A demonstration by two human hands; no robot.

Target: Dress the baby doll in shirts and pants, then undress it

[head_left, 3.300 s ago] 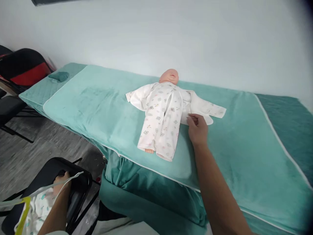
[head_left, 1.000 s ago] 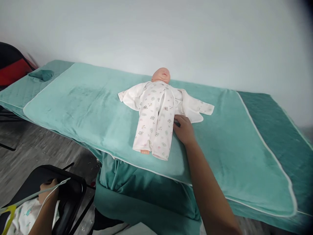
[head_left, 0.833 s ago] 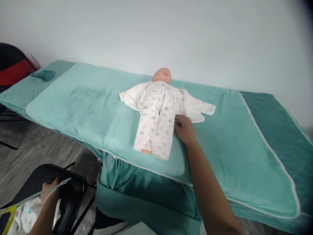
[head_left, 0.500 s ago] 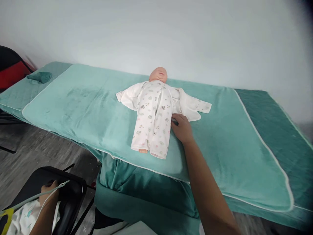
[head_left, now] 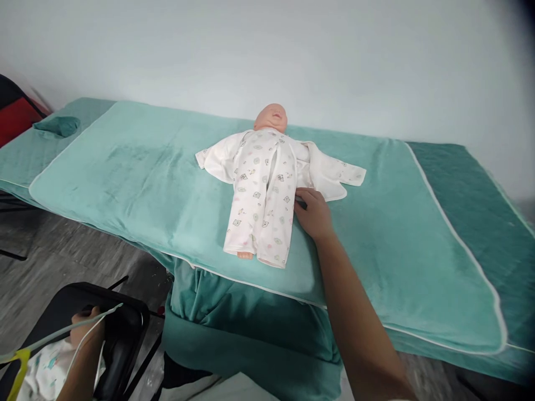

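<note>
A baby doll (head_left: 273,117) lies on its back on the table, head towards the wall. White printed baby trousers (head_left: 263,206) cover its front from the neck down, with one foot showing below a leg hem. Beneath them a white jacket (head_left: 321,170) is spread, both sleeves out to the sides. My right hand (head_left: 315,211) rests beside the right edge of the trousers, fingertips against it, thumb and fingers apart. My left hand (head_left: 90,323) is low at the left, over a black chair by a dark object; its fingers are mostly hidden.
Green padded covers (head_left: 137,167) with white piping lie over the long table against a pale wall. White printed cloth (head_left: 45,365) lies on the black chair (head_left: 125,317), with a pale cord (head_left: 54,337) crossing in front. A red and black chair (head_left: 19,117) stands far left.
The view has tilted slightly, so the doll and table appear a little higher. My right hand stays beside the trousers, and the clothes keep their layout. My left hand remains by the chair.
</note>
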